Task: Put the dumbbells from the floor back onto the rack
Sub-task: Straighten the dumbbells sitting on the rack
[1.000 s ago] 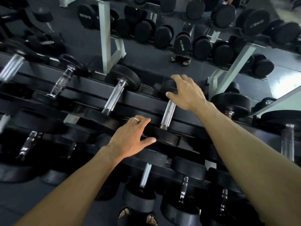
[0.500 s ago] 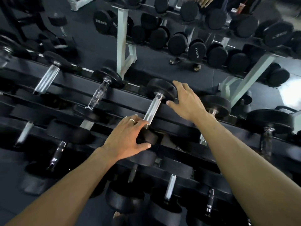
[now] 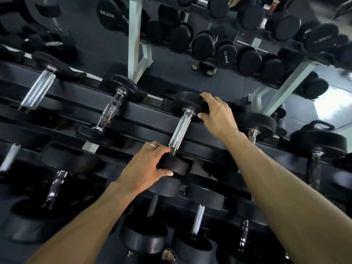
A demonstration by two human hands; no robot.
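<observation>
Nearest the camera, two bare forearms reach forward from the lower edge over a tiered black rack (image 3: pixel 144 113); toes show at the bottom edge. On the lowest tier about three dumbbells stand, partly blurred.

Middle: the left hand (image 3: pixel 146 166), a ring (image 3: pixel 152 146) on one finger, grips the near head of the dumbbell (image 3: pixel 180 128), fingers curled over its top and thumb pressed against its front rim. The dumbbell lies across the top tier of the rack, its knurled chrome handle running away from the camera. The right hand (image 3: pixel 217 115) holds the far head, fingers spread and bent over its right side, thumb beside the handle collar.

Same tier: two more dumbbells lie to the left of the held one and two to its right, five in all on that tier, each apart from its neighbour.

Far: a mirror (image 3: pixel 219 82) behind the rack reflects the dark floor, pale rack uprights and rows of black dumbbell heads too many and too blurred to count, two of them marked with reversed weight figures.
</observation>
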